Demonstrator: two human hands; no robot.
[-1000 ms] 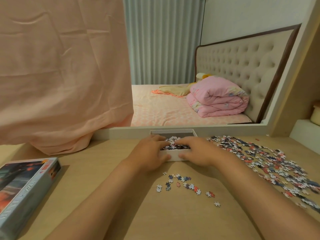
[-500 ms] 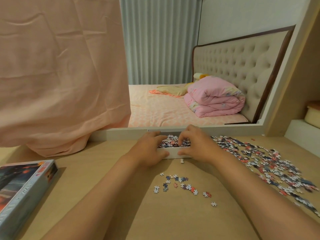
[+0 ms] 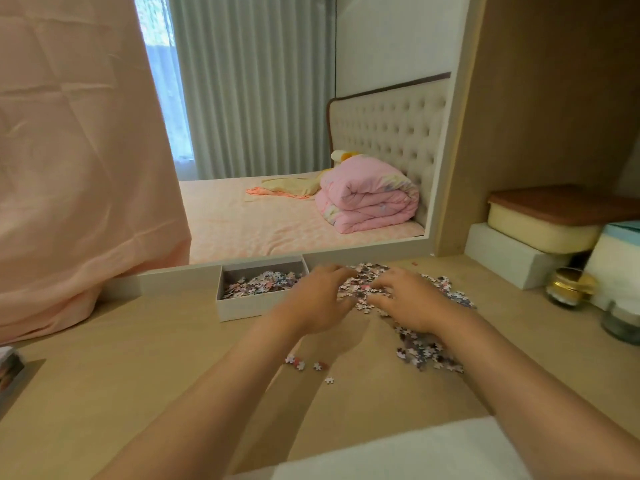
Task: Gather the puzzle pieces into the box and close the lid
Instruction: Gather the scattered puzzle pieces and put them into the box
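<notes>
While left hand [image 3: 313, 303] and right hand [image 3: 412, 303] cover knobbly pieces [image 3: 367, 274], box [image 3: 249, 308] gapes.

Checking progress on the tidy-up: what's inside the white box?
The box holds a loose heap of puzzle pieces, nothing else visible. Its near wall hides the front of the floor, so how deep the heap runs cannot be seen.

Both bare forearms reach forward and converge. The left hand [image 3: 317, 299] and right hand [image 3: 412, 301] sit palm-down side by side, fingers loosely bent toward each other, tips nearly meeting — whether either grips anything is unclear.
</notes>
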